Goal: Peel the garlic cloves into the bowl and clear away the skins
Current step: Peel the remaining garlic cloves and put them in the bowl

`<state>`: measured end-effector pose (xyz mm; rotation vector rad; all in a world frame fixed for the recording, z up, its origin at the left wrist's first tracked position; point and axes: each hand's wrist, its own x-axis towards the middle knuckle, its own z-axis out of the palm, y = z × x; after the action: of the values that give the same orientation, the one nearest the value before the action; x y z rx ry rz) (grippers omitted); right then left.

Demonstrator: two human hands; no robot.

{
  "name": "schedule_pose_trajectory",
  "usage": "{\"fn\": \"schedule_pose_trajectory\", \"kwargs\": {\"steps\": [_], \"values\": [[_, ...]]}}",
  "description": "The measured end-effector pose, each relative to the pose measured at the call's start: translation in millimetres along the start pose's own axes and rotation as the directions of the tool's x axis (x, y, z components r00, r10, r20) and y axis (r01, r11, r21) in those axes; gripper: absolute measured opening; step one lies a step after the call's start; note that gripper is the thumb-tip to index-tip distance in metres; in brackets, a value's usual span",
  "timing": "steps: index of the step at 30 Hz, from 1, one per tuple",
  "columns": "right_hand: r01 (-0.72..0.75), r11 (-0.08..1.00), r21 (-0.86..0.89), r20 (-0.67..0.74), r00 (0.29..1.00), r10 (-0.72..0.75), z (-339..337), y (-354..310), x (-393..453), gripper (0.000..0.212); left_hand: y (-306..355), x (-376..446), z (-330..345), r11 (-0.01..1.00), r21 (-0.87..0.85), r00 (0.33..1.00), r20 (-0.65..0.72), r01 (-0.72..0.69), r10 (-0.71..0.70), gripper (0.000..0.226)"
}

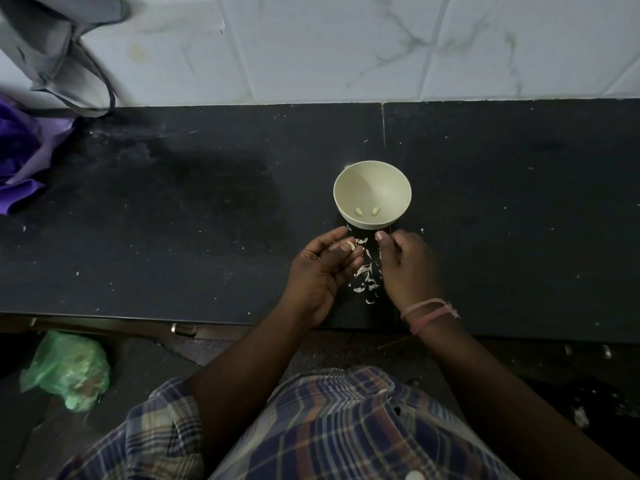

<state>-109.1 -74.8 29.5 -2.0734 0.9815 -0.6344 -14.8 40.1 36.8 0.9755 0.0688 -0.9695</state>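
fingers (341,252) of the left hand (320,275) curl inward, palm turned up, and pinch a pale clove (349,245) at their tips; whether skin still clings to it cannot be told. fingers (381,236) of the right hand (407,263) are curled too, thumb tip pointing forward, but what they pinch, if anything, is too small to tell. the two hands sit close, apart by a narrow gap.

in that gap and just below it, white skins (363,271) lie scattered on the dark bench (173,220), some touching the edge of the left fingers. just beyond both sets of fingertips stands a cream bowl (372,169), upright, its near rim almost at the tips. two peeled cloves (367,212) lie side by side on its bottom, apart from each other.

round the right wrist are pink threads (427,311). the arms run back to a plaid shirt (311,427).

far left of the left hand, at the bench's back corner, lie a purple cloth (24,161) and a grey bag (52,46) against the marble-tiled wall (346,46). below and left of the left arm, down on the floor, sits a green plastic bag (65,368). small white flecks dot the bench on all sides of the hands.
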Motion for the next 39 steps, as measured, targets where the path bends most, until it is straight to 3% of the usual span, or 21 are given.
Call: {"fn": "schedule_pose_trajectory", "kwargs": {"steps": [3, 6, 13, 27, 39], "values": [[-0.001, 1.0, 0.013, 0.042, 0.999, 0.0, 5, 7, -3, 0.008, 0, 1, 0, 1.0, -0.024, 1.0, 0.0, -0.001, 0.001, 0.029], [0.041, 0.999, 0.016, 0.066, 0.997, -0.042, 6, 4, -7, 0.02, 0, 3, 0, 0.999, -0.038, 1.0, -0.011, -0.011, 0.011, 0.028], [0.099, 0.976, 0.193, -0.044, 0.995, -0.092, -2, -23, -5, 0.003, 0, 4, 3, 0.999, -0.045, 0.999, 0.02, -0.026, 0.027, 0.029], [0.181, 0.981, 0.069, -0.006, 0.983, -0.181, 2, -26, -4, 0.002, 1, -2, 10, 0.983, 0.11, 0.988, -0.039, -0.146, 0.151, 0.028], [0.186, 0.983, -0.009, 0.041, 0.982, -0.185, 0, -24, 2, 0.007, 0, -3, 6, 0.927, 0.281, 0.966, 0.0, -0.247, 0.258, 0.023]]}}
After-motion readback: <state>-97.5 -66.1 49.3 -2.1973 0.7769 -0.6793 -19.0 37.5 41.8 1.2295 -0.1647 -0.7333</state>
